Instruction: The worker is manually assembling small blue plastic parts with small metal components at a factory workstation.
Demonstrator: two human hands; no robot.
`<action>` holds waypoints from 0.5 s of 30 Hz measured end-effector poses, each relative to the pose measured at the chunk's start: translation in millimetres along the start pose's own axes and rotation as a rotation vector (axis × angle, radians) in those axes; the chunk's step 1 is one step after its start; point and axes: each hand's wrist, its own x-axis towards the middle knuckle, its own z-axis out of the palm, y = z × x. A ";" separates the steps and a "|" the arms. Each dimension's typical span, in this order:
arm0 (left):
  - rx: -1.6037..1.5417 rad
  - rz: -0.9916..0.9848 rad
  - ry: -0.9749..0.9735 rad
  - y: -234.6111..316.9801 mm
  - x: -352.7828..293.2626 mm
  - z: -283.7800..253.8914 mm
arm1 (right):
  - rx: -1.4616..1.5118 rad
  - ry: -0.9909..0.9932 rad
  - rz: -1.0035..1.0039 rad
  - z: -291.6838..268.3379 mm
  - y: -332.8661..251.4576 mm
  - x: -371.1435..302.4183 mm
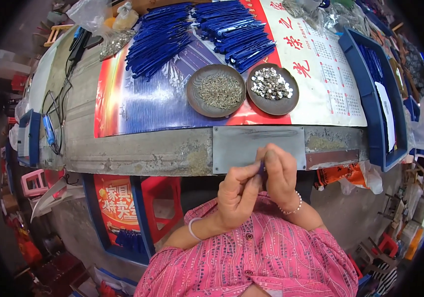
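My left hand [237, 194] and my right hand [282, 179] meet fingertip to fingertip over the near edge of the bench. Both are closed in a pinch. Between them a sliver of a small dark-blue piece [262, 168] shows; my fingers hide the rest, so its kind cannot be made out. Just beyond lies a grey metal plate [232, 148] fixed at the bench edge. Behind it stand two round brown dishes: the left dish [192, 96] holds many thin metal pins, the right dish [283, 106] many small shiny discs.
Two heaps of long, thin blue pieces [160, 39] lie at the back on a printed calendar sheet [316, 94]. A blue tray [377, 119] borders the right side. At left sit a blue-handled tool [48, 129] and its cable. Below are another blue tray [95, 213] and a red stool [160, 198].
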 end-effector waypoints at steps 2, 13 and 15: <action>-0.011 0.051 0.008 2.1 1.6 2.3 | 0.233 -0.066 0.136 -2.1 -0.5 6.5; -0.049 -0.019 0.048 -7.2 -2.6 -2.3 | -0.201 0.025 -0.074 8.2 0.2 -2.8; -0.156 -0.033 0.044 -6.1 -4.2 -2.1 | -0.020 0.052 0.065 6.5 -8.5 -2.6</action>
